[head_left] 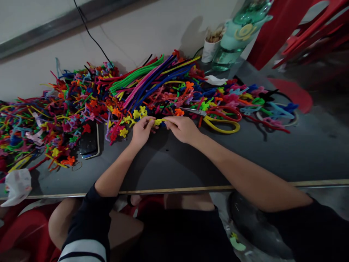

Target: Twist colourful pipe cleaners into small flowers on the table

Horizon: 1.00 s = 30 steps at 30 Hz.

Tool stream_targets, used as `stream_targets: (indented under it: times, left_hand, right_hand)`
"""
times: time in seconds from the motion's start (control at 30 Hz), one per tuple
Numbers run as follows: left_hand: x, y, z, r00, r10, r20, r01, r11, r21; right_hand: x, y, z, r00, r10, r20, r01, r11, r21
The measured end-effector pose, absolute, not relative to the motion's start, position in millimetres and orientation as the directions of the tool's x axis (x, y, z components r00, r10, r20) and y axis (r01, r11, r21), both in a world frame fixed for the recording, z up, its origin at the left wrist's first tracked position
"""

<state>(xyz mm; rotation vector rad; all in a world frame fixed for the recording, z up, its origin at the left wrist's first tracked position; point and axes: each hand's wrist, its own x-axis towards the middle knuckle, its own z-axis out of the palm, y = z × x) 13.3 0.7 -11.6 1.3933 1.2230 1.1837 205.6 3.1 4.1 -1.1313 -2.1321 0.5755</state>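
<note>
Between my two hands runs a yellow pipe cleaner (158, 122), partly bent into small loops. My left hand (142, 131) pinches one end of it between thumb and fingers. The other end is gripped in the fingertips of my right hand (183, 128). Just behind my left hand lie several yellow pipe-cleaner flowers (139, 112), and one more yellow flower (123, 133) rests to its left. Scissors (222, 120) with red and yellow handles lie to the right of my right hand, blades pointing left.
A heap of coloured pipe-cleaner pieces (65, 105) spreads along the wall, with a bundle of straight pipe cleaners (147, 80) on top. A phone (89, 142) lies at left. A green bottle (231, 40) and white cup (210, 50) stand at back right. The table's front edge (174, 190) is near me.
</note>
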Motion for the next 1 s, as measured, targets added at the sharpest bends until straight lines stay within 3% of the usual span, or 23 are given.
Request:
stream_targets:
  times: [0.23,0.33,0.53,0.67,0.77,1.0]
  left_hand:
    - [14.1,-2.3,-5.3,0.087,0.996,0.037,0.019,-0.039,0.999]
    - [15.3,-5.2,-1.5,0.097,0.995,0.012,-0.001,-0.012,1.0]
    - [16.1,-8.2,0.2,0.254,0.967,-0.026,0.019,0.022,1.0]
    - [18.4,-9.6,-4.1,0.352,0.936,0.009,0.055,-0.03,0.998]
    - [19.9,-11.1,-7.0,0.359,0.932,0.049,0.123,-0.099,0.988]
    - [14.4,-14.9,0.6,0.184,0.931,0.317,0.311,-0.361,0.879]
  right_hand:
    - [210.2,5.8,8.6,-0.372,0.861,0.347,0.642,0.509,-0.574]
    - [212.5,8.7,8.1,-0.304,0.858,0.415,0.646,0.506,-0.571]
    - [217.0,15.7,5.7,-0.292,0.725,0.623,0.448,0.68,-0.581]
    - [210.8,15.1,3.5,-0.321,0.79,0.523,0.239,0.602,-0.762]
    - [204.1,10.5,2.5,-0.353,0.82,0.451,0.173,0.531,-0.829]
    - [201.3,2.4,0.6,-0.344,0.8,0.492,0.347,0.595,-0.725]
